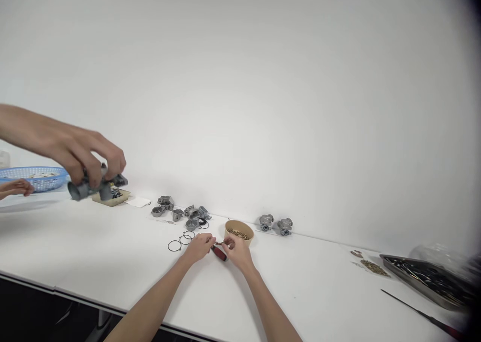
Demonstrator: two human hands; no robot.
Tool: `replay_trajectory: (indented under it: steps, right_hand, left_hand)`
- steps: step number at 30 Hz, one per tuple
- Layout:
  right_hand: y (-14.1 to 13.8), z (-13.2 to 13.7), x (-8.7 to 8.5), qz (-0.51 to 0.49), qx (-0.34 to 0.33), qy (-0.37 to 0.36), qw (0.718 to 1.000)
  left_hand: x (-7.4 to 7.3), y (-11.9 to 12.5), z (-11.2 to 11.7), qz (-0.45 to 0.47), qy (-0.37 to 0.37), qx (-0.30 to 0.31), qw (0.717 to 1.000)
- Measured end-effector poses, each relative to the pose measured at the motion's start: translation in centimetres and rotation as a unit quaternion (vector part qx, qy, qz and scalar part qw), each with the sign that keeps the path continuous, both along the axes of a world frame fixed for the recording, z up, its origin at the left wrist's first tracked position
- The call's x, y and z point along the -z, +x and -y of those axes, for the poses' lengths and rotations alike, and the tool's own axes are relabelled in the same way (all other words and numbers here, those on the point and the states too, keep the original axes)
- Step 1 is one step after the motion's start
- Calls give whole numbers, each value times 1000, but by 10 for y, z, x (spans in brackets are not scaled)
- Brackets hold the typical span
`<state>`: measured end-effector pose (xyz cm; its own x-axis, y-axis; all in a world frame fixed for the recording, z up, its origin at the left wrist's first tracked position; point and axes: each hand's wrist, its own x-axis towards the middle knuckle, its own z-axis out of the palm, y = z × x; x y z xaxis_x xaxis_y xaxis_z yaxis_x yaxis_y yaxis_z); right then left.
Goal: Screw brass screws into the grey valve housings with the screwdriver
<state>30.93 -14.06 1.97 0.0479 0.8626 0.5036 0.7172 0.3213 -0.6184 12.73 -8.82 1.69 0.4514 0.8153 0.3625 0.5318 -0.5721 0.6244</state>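
Observation:
My left hand [200, 247] is closed in a pinch just left of the bowl; what its fingertips hold is too small to make out. Close beside it, the fingers of my right hand [236, 249] pinch a small brass-coloured part [219, 243], which points toward the left hand. A screwdriver with a red handle [219, 253] lies on the table below the fingertips; its front end is hidden by my left hand. Right behind my right hand stands a tan bowl [250, 236] with many small brass parts. Thin black rubber rings [175, 246] lie left of my left hand.
A co-worker's hand [90, 151] holds a grey metal casting [106, 191] at the left; another hand [17, 187] is by a blue basket [56, 180]. Castings [177, 215] stand along the wall, two more [285, 226] right of the bowl. Far right: metal tray [413, 279], long dark tool [409, 309].

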Motion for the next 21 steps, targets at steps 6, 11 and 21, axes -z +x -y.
replay_trajectory:
  steps: [6,11,21]
  right_hand:
    - [2,-2,3,-15,-15,6,1000]
    - [2,-6,6,-23,-9,15,1000]
    - [5,-9,8,-43,-21,25,999]
  left_hand:
    - [1,0,-1,-19,-7,-12,1000]
    - [2,0,-1,-31,-6,-10,999]
    - [4,-1,-2,-54,-1,-9,999]
